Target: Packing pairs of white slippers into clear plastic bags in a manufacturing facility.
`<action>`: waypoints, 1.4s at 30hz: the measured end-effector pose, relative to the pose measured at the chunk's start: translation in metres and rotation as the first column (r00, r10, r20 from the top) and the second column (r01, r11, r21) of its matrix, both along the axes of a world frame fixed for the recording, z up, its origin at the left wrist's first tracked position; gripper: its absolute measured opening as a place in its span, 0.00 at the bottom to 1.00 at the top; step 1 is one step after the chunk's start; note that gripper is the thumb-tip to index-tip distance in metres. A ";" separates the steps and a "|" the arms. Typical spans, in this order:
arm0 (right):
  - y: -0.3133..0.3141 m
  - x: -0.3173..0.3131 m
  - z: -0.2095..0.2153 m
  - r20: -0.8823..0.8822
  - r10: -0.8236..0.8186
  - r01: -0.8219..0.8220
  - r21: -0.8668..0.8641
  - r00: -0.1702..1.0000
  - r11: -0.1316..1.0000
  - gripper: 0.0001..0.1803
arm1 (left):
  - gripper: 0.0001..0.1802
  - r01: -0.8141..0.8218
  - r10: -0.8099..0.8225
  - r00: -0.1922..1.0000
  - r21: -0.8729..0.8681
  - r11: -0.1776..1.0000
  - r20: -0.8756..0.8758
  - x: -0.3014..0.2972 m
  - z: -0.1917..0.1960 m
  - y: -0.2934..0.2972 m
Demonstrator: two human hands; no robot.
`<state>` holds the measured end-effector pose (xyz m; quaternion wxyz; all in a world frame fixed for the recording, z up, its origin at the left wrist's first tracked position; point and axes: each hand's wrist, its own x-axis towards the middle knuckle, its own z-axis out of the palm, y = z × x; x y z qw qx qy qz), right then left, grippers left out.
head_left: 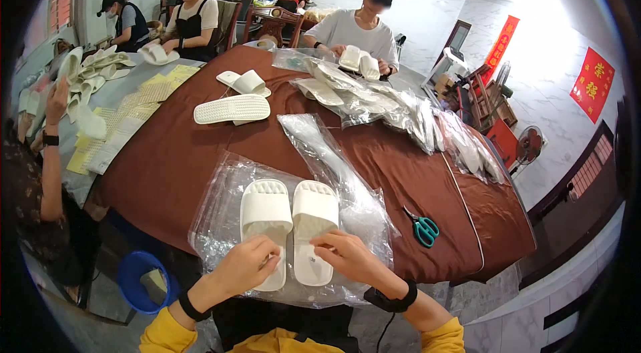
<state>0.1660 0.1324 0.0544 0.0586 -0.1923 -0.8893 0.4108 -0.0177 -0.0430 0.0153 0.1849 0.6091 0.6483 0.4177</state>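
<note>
left of the green scissors (pixel 424 229), the left hand (pixel 248 263) pinches the heel of the left slipper (pixel 266 226) and the right hand (pixel 347 255) pinches the right slipper (pixel 314 226), squaring the pair side by side on clear plastic bags (pixel 220 209).

Clear plastic bags (pixel 347 173) on table; red wall signs (pixel 591 83).

We are seeing teal-handled scissors (pixel 423 227) lying on the brown tablecloth (pixel 173 166), well right of us. Two loose white slippers (pixel 234 108) are resting farther up the table. A row of bagged slippers (pixel 400 116) is stretching toward a seated co-worker (pixel 360 29). A blue bucket (pixel 137 279) is standing on the floor.
</note>
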 end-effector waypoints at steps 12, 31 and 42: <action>0.001 -0.045 -0.061 -0.146 -0.005 0.061 0.382 0.989 0.922 0.28 | 0.49 -0.137 0.150 0.903 0.062 0.989 -0.402 0.011 -0.017 0.035; -0.011 -0.029 -0.029 0.011 0.029 -0.031 0.219 1.000 0.975 0.27 | 0.34 -0.358 0.373 0.818 0.120 0.926 -0.439 0.022 -0.037 0.057; 0.117 -0.065 0.030 -0.167 -0.130 0.168 0.235 0.977 0.957 0.11 | 0.32 -0.385 0.415 0.789 0.162 0.909 -0.453 0.020 -0.038 0.065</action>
